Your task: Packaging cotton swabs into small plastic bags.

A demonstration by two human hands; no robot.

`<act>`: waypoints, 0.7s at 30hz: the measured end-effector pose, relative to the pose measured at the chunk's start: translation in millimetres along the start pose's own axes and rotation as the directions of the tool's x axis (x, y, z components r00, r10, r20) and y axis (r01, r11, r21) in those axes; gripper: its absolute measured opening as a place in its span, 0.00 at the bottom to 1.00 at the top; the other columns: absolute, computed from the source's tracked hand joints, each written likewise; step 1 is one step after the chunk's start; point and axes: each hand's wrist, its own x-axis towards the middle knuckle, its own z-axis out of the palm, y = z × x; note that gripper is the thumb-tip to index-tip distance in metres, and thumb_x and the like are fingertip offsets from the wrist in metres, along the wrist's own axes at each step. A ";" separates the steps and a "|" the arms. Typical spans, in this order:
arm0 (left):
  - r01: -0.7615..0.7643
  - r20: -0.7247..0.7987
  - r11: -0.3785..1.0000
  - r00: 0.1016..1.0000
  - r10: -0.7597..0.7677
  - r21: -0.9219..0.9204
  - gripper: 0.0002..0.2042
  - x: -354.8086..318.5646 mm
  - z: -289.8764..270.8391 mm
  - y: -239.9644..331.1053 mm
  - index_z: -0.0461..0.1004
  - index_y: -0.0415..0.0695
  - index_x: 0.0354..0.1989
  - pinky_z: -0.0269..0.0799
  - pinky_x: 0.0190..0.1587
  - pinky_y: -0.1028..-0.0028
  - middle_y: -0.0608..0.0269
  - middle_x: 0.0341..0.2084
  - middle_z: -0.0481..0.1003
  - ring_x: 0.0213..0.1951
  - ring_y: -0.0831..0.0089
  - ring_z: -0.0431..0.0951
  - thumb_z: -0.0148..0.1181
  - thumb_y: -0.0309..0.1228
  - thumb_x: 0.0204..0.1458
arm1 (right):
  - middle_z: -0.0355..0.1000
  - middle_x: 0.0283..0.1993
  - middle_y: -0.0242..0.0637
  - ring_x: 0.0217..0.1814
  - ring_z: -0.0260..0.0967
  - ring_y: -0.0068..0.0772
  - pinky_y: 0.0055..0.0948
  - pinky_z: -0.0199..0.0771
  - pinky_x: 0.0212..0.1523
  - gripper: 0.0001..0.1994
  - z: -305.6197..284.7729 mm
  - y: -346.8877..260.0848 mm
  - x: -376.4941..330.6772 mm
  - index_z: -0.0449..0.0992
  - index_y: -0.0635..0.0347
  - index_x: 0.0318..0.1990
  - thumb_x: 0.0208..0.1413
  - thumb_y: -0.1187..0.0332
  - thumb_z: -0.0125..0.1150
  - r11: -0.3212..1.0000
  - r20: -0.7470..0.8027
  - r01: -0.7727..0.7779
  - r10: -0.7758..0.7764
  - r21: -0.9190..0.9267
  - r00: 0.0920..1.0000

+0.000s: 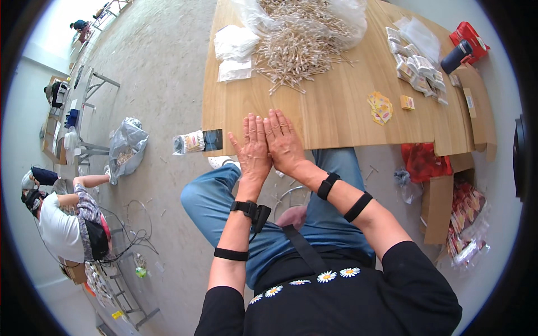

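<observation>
My left hand [253,150] and my right hand [284,144] lie side by side, palms down, at the near edge of the wooden table [330,120]. Fingers on both are stretched out, the inner edges of the hands touch, and neither holds anything. Beyond the fingertips spreads a large heap of loose cotton swabs [297,47], partly inside a clear plastic bag [350,22]. To the left of the heap lie flat white plastic bags [234,47]. A filled pack of cotton swabs [189,142] juts past the table's left corner, beside a dark square patch [213,140].
Yellow cards [380,108], a small yellow box [407,102] and white packs [417,70] occupy the table's right side. Near them are a dark blue bottle [457,56] and a red bag [469,38]. Open cartons [438,207] stand lower right. Another person [64,224] bends at far left.
</observation>
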 end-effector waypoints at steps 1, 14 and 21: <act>-0.004 0.030 1.000 1.000 0.004 0.003 0.41 0.5 -2.3 -0.2 0.47 0.43 0.73 0.26 0.68 0.37 0.56 0.74 0.45 0.75 0.61 0.43 0.58 0.32 0.48 | 0.47 0.73 0.57 0.78 0.38 0.56 0.46 0.35 0.77 0.41 -0.9 -0.9 0.3 0.53 0.70 0.69 0.46 0.65 0.61 1.000 0.024 -0.017 0.017 -0.011 1.000; -0.029 0.044 0.999 0.999 0.031 -0.035 0.52 -3.7 -12.3 -2.8 0.47 0.45 0.72 0.31 0.68 0.35 0.57 0.74 0.45 0.75 0.64 0.43 0.71 0.30 0.35 | 0.45 0.74 0.54 0.79 0.36 0.52 0.47 0.34 0.77 0.49 -6.6 4.3 -6.2 0.51 0.69 0.70 0.38 0.62 0.69 0.997 0.025 0.022 -0.020 -0.078 0.999; 0.023 0.093 0.993 0.996 -0.012 -0.118 0.44 -2.1 -20.5 1.1 0.50 0.43 0.72 0.31 0.68 0.33 0.58 0.73 0.47 0.74 0.65 0.45 0.59 0.23 0.41 | 0.38 0.76 0.54 0.80 0.30 0.52 0.52 0.35 0.76 0.61 -7.8 10.1 -14.7 0.45 0.71 0.71 0.33 0.55 0.79 0.950 0.094 -0.214 0.240 -0.229 0.966</act>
